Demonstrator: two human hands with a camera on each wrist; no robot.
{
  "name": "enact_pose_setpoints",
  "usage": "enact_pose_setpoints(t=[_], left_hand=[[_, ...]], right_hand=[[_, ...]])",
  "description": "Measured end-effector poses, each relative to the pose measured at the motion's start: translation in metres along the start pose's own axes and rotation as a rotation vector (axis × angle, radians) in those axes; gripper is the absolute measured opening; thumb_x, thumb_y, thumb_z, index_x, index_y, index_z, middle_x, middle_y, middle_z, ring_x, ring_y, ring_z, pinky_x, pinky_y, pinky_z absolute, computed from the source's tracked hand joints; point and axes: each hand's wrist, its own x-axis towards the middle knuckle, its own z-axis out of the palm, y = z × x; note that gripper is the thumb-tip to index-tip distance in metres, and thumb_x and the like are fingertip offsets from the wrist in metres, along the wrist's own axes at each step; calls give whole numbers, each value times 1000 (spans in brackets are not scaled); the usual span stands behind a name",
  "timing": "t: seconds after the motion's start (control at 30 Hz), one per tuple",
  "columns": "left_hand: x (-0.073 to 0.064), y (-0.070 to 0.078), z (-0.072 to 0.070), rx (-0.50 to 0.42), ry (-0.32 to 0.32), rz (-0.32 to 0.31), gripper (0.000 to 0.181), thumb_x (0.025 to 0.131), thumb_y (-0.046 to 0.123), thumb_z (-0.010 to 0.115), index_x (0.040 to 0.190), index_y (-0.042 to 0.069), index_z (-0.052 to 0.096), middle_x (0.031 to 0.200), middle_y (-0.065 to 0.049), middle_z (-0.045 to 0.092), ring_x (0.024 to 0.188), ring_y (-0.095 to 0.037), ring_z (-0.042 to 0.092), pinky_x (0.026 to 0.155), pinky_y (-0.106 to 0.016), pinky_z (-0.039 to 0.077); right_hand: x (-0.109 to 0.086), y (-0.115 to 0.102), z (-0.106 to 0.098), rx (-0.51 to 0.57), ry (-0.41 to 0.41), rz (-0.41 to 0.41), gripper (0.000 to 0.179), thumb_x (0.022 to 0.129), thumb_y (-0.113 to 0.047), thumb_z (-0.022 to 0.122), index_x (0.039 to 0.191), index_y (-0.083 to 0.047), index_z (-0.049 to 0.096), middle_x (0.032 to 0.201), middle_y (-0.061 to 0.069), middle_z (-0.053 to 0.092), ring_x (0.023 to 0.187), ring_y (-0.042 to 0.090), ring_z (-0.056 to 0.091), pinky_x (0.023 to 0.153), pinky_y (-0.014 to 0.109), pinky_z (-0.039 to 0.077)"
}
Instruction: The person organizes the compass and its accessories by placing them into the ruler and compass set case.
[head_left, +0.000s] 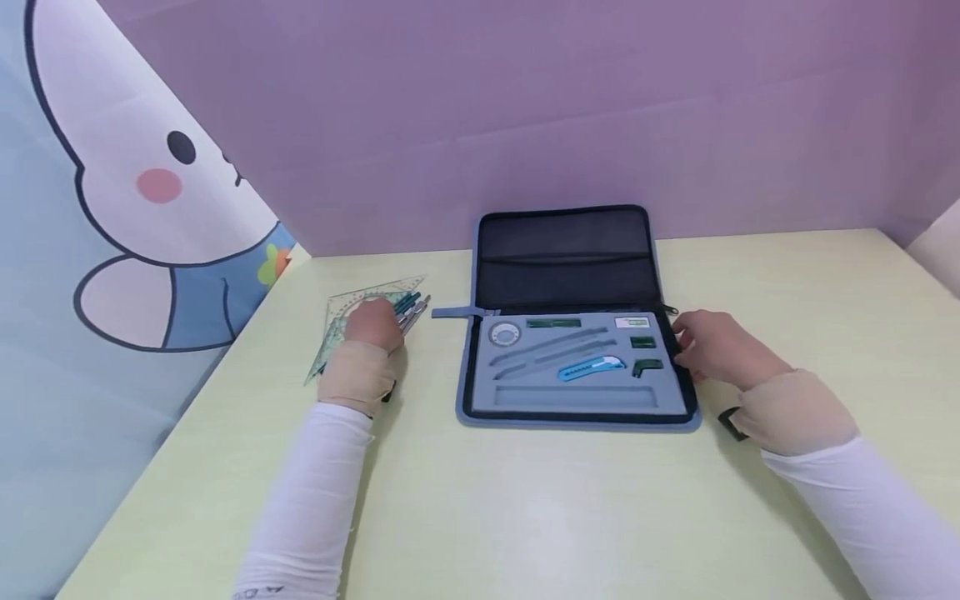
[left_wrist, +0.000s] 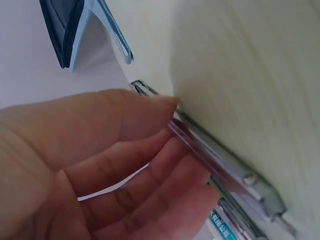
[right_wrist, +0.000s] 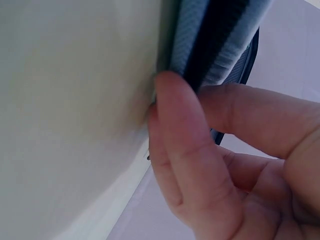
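Observation:
At the left of the table my left hand (head_left: 372, 327) pinches a metal drawing compass (left_wrist: 227, 160) between thumb and fingers; a screw and needle point show at its end. Clear set squares (head_left: 347, 302) and dark pencils (head_left: 405, 302) lie under and beside this hand, partly hidden by it. A blue zip case (head_left: 577, 424) lies open with its lid raised. With thumb and fingers, my right hand (head_left: 723, 346) grips the case's right edge.
The case's grey insert (head_left: 540, 375) holds a round protractor (head_left: 505, 334), a blue utility knife (head_left: 592, 368) and several small green pieces, besides vacant slots. A strap (head_left: 453, 312) sticks out left. Behind the table stands a purple wall (head_left: 570, 108).

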Motion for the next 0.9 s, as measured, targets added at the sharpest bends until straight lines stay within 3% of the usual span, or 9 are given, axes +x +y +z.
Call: enact_pose_setpoints(t=[0.4,0.53,0.77,0.9], left_hand=[[8,-5,5,-46,-30,49,24,77,11,69,96,-3,65,98,-19,66,82,-28,57,78,-42,51],[8,-8,7,-61,-30,68,24,74,16,72,89,-1,64,94,-17,65,81,-27,57,77,-41,50],[10,-14,7,-113,-34,101,18,73,19,73,76,2,67,72,-7,62,64,-20,53,55,-30,44],[8,-15,2,-144,-30,156,16,75,16,71,65,5,66,59,-1,55,57,-17,49,51,-27,39]], right_hand=[[-2,5,-2,2,2,-39,44,81,7,58,117,25,39,101,37,53,63,19,62,59,33,55],[-1,3,-1,2,-4,-18,44,82,7,58,119,24,39,104,38,52,66,20,62,59,32,56],[0,3,-1,11,-12,-35,44,82,8,57,118,25,39,103,38,52,65,19,63,59,33,56],[1,2,-1,7,-16,-29,45,82,8,57,118,25,38,104,39,51,66,19,62,59,33,56]])
